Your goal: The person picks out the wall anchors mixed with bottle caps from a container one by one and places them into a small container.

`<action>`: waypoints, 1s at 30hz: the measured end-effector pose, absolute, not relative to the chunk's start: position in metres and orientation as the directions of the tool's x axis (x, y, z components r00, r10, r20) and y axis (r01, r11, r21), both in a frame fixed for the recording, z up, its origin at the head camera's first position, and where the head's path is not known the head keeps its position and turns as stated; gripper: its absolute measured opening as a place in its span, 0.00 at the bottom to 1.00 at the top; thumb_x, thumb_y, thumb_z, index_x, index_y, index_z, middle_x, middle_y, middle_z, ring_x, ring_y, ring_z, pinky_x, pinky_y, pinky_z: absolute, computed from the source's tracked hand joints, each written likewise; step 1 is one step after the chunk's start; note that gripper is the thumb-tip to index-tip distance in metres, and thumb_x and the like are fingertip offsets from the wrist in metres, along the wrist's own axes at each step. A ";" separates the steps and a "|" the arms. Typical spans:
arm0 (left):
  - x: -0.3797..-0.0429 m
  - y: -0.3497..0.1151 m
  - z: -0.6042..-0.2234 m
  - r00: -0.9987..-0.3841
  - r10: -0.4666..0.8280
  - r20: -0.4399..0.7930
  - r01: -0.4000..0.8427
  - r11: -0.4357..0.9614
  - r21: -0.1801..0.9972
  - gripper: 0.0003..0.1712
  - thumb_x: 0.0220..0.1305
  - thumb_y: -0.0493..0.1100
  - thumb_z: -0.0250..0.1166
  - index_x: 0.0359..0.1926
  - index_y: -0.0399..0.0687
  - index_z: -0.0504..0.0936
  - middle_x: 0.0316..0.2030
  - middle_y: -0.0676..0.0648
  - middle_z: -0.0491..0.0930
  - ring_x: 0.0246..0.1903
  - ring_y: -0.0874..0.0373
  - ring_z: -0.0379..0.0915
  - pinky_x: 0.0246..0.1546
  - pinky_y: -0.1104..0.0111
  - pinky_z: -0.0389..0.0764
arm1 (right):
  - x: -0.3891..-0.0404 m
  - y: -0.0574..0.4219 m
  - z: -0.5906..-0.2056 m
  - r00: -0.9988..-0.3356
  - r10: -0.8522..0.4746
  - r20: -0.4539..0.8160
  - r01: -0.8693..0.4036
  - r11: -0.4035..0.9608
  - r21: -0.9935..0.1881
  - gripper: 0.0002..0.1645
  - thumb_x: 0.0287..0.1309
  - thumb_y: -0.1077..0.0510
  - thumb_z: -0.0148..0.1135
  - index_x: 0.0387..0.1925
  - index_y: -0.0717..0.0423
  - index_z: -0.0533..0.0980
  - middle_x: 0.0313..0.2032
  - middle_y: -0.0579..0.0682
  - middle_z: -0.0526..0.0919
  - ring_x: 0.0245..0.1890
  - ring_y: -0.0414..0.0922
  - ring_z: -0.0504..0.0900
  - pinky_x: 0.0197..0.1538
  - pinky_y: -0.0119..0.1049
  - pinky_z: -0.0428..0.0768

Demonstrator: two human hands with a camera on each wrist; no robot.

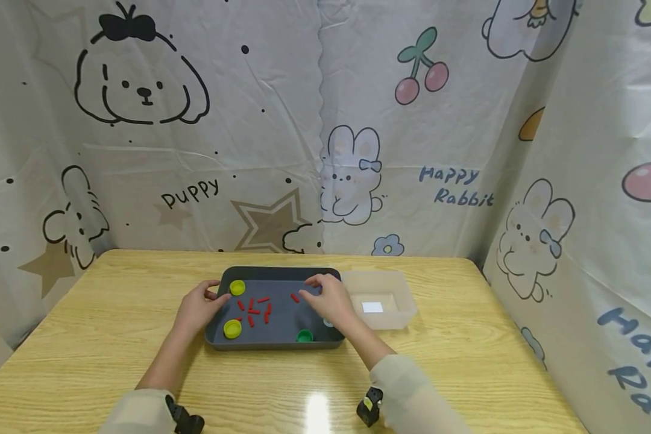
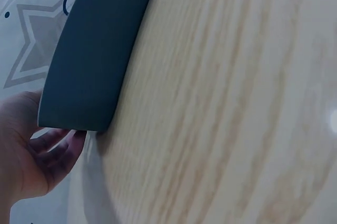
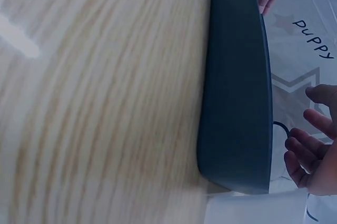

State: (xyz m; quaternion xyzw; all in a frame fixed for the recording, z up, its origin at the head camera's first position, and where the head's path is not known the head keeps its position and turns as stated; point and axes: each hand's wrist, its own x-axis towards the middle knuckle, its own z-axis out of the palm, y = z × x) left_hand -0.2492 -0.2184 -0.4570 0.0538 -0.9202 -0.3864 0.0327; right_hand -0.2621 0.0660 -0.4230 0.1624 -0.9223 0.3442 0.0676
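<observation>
A dark grey tray (image 1: 282,346) lies on the table, with small red sticks (image 1: 254,311) scattered mostly over its left half. Two yellow round caps (image 1: 232,329) sit along its left side, and a green round cap (image 1: 304,336) is near the front wall. My left hand (image 1: 199,307) holds the tray's left wall, thumb at the inner side and fingers outside, as the left wrist view (image 2: 31,145) also shows. Over the tray's right part hovers my right hand (image 1: 331,298), thumb and fingers apart with nothing between them. One red stick (image 1: 295,298) lies just left of its fingertips.
A translucent plastic box (image 1: 404,298) with a white label stands right against the tray's right end. Partly hidden by the right wrist is a pale round cap (image 1: 328,323). The wooden table (image 1: 271,386) meets a printed cloth (image 1: 271,150) at the back and sides.
</observation>
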 end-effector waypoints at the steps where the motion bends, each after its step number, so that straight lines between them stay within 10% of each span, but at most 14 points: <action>1: -0.249 -0.218 -0.458 -0.992 -0.126 0.019 -0.075 0.697 0.713 0.32 0.60 0.48 0.62 0.61 0.35 0.67 0.40 0.35 0.77 0.37 0.48 0.73 0.37 0.61 0.73 | -0.262 0.065 -0.425 -0.938 -0.258 0.234 -0.348 0.711 -0.612 0.17 0.54 0.50 0.65 0.42 0.56 0.80 0.38 0.52 0.81 0.34 0.43 0.76 0.37 0.33 0.73; 30: -0.248 -0.216 -0.465 -0.987 -0.156 0.038 -0.081 0.692 0.718 0.30 0.62 0.41 0.59 0.64 0.39 0.65 0.46 0.33 0.76 0.43 0.43 0.74 0.40 0.56 0.72 | -0.269 0.047 -0.452 -0.965 -0.233 0.120 -0.256 0.747 -0.613 0.15 0.54 0.51 0.65 0.42 0.54 0.80 0.41 0.51 0.82 0.41 0.47 0.81 0.42 0.41 0.78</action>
